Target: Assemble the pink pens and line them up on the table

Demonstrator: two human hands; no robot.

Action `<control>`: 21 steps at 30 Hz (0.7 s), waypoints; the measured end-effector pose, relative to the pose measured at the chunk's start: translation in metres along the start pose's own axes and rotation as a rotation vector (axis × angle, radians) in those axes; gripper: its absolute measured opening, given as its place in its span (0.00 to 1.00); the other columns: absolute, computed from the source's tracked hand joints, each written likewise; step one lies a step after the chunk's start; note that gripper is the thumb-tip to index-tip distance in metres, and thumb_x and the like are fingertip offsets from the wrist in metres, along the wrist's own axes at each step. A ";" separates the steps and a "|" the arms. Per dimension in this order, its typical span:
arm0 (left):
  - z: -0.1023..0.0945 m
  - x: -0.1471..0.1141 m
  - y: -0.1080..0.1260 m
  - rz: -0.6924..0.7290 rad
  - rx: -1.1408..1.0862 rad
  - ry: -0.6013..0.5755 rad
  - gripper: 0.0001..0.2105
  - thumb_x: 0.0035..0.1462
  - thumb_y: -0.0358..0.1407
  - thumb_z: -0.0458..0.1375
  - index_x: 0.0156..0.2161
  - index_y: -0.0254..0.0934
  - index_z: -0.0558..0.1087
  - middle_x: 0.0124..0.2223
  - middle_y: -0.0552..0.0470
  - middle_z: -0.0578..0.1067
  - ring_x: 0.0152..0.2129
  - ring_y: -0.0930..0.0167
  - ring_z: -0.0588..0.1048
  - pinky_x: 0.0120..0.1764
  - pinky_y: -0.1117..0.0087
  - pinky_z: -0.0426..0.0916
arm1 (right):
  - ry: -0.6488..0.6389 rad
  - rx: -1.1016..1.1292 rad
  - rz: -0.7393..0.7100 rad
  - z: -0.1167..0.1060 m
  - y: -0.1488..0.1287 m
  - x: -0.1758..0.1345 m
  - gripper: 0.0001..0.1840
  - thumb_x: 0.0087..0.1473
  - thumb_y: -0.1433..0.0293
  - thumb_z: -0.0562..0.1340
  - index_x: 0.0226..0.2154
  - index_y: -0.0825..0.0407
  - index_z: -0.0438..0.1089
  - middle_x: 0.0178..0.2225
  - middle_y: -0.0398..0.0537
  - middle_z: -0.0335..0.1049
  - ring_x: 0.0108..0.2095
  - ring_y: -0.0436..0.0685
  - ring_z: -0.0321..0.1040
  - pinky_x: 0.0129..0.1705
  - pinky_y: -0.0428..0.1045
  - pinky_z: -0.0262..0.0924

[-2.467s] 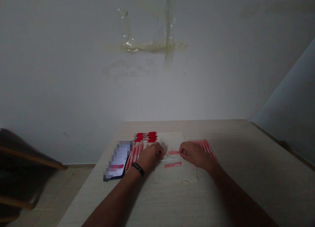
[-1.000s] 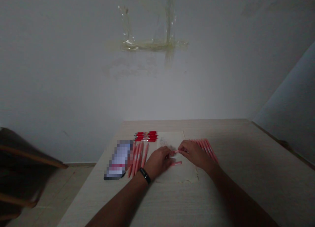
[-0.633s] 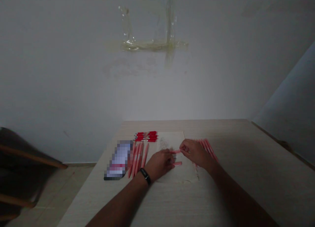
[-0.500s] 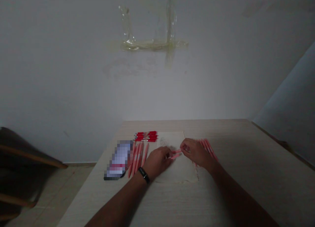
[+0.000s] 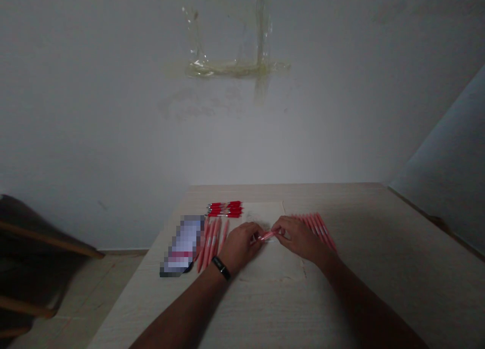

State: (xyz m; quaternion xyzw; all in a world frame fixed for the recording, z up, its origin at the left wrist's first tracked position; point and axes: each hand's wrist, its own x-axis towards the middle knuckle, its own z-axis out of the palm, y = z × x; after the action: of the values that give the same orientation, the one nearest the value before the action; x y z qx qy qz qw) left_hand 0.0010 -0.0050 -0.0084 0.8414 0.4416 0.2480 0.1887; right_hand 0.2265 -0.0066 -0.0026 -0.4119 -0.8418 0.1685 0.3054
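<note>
Over a pale sheet (image 5: 273, 268) on the table, my left hand (image 5: 241, 244) pinches one end of a pink pen (image 5: 268, 235). My right hand (image 5: 299, 236) has its fingers closed on the other end, so the pen lies between my fingertips. Its finer parts are too small to make out. Beside my right hand is a row of pink pens (image 5: 323, 229), partly covered by that hand. More pink pens (image 5: 210, 245) lie to the left of my left hand, and several red pens (image 5: 226, 210) are stacked behind them.
A phone-like device (image 5: 185, 240), its screen pixelated, lies near the left edge of the wooden table (image 5: 242, 318). The wall (image 5: 322, 111) rises behind the table, with clear tape (image 5: 227, 71) on it. Dark furniture with wooden bars (image 5: 49, 235) stands at left.
My right hand has moved slightly left and down, closer to my left hand. Two pink pieces showed between the hands before; now they look like one pen in line.
</note>
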 end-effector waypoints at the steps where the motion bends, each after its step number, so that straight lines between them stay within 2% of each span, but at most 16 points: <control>1: 0.000 0.000 0.000 -0.006 -0.005 0.005 0.04 0.55 0.32 0.58 0.37 0.38 0.73 0.35 0.51 0.75 0.32 0.69 0.71 0.34 0.72 0.62 | -0.003 0.031 -0.002 0.001 -0.001 0.000 0.10 0.56 0.77 0.59 0.39 0.50 0.71 0.36 0.44 0.72 0.37 0.53 0.68 0.42 0.48 0.60; 5: -0.003 0.001 0.002 -0.030 -0.036 0.024 0.04 0.58 0.35 0.57 0.36 0.37 0.72 0.34 0.51 0.75 0.31 0.70 0.71 0.33 0.72 0.62 | 0.053 0.059 0.052 0.003 0.003 -0.001 0.14 0.57 0.77 0.59 0.46 0.50 0.70 0.42 0.47 0.74 0.40 0.53 0.70 0.45 0.49 0.62; 7: -0.006 0.001 0.005 -0.041 -0.056 0.036 0.05 0.60 0.36 0.56 0.37 0.37 0.72 0.34 0.51 0.75 0.30 0.70 0.71 0.33 0.72 0.62 | 0.044 0.008 0.067 0.002 0.007 -0.001 0.13 0.55 0.77 0.60 0.43 0.51 0.71 0.40 0.47 0.74 0.39 0.54 0.69 0.44 0.50 0.61; 12: -0.010 0.001 0.009 -0.030 -0.062 0.043 0.07 0.61 0.38 0.54 0.38 0.38 0.71 0.34 0.51 0.75 0.30 0.70 0.72 0.34 0.72 0.62 | -0.081 -0.083 0.051 0.004 0.012 -0.001 0.03 0.55 0.74 0.63 0.34 0.51 0.73 0.36 0.46 0.71 0.41 0.55 0.68 0.45 0.49 0.59; 16: -0.010 0.000 0.010 0.047 -0.018 -0.059 0.03 0.56 0.33 0.57 0.36 0.38 0.73 0.35 0.51 0.74 0.32 0.70 0.72 0.34 0.72 0.63 | -0.142 -0.133 0.071 0.011 0.014 -0.002 0.02 0.54 0.74 0.65 0.32 0.51 0.73 0.35 0.45 0.70 0.39 0.55 0.67 0.42 0.48 0.58; 21: -0.007 -0.001 0.010 0.119 -0.011 -0.193 0.05 0.52 0.30 0.59 0.35 0.38 0.74 0.38 0.49 0.74 0.36 0.68 0.73 0.38 0.71 0.65 | -0.153 -0.115 0.103 0.015 0.016 -0.003 0.04 0.53 0.76 0.65 0.32 0.51 0.73 0.35 0.44 0.69 0.39 0.54 0.67 0.40 0.47 0.56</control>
State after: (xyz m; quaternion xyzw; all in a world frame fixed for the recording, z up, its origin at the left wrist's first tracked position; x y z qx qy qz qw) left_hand 0.0027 -0.0107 0.0017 0.8851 0.3690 0.1792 0.2200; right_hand 0.2277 0.0003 -0.0236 -0.4574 -0.8486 0.1665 0.2069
